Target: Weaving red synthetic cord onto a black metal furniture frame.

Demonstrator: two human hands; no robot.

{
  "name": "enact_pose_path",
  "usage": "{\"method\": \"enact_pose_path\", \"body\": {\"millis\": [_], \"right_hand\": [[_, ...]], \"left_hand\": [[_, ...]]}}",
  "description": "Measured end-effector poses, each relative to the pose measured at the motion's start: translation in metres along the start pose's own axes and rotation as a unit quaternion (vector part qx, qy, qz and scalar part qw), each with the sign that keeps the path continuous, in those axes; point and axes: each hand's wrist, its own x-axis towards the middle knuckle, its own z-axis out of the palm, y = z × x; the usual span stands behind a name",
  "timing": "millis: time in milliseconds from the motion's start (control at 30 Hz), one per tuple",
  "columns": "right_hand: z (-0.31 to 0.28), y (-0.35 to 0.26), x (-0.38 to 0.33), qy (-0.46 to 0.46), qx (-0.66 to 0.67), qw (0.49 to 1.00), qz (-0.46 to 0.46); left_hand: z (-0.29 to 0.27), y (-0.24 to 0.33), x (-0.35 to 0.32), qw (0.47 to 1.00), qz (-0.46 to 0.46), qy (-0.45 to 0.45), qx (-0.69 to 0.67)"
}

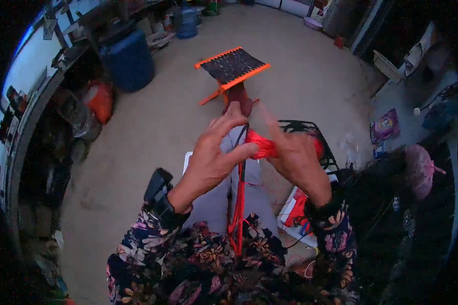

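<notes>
Orange-framed stool (232, 66), blue barrel (129, 61), concrete floor (152, 132).

My red string (262, 147) looks thin and a bit shiny. Beyond it, the stool (232, 65) has a woven seat. The floor (300, 76) looks rough and dull.

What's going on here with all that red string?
A seated person in floral sleeves holds a bundle of red cord between both hands. The left hand pinches it with thumb and fingers; the right hand grips the other side. Loose strands hang down to the lap. A small orange-framed folding stool stands ahead on the concrete floor.
</notes>
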Motion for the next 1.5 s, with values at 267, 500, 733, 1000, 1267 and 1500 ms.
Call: {"method": "enact_pose_path", "body": {"millis": [267,500,733,1000,1267,1500], "right_hand": [[0.015,-0.001,0.032,0.085,-0.061,0.987,-0.12],[0.03,0.032,0.041,0.2,0.109,0.967,-0.116],[0.066,0.045,0.022,0.068,0.435,0.896,0.056],[0.086,0.048,-0.034,0.09,0.452,0.873,0.16],[0.138,0.03,-0.086,-0.058,0.571,0.796,0.192],[0.155,0.012,-0.089,0.017,0.468,0.882,0.058]], "left_hand": [[-0.015,0.029,0.015,0.975,-0.13,-0.173,-0.046],[-0.04,0.009,-0.01,0.867,-0.263,-0.043,-0.421],[-0.051,-0.027,-0.045,0.741,-0.186,0.14,-0.63],[0.003,-0.068,-0.111,0.679,-0.375,0.267,-0.572],[0.062,-0.058,-0.12,0.737,-0.435,0.177,-0.486],[0.086,-0.077,-0.125,0.748,-0.492,0.13,-0.425]]}}
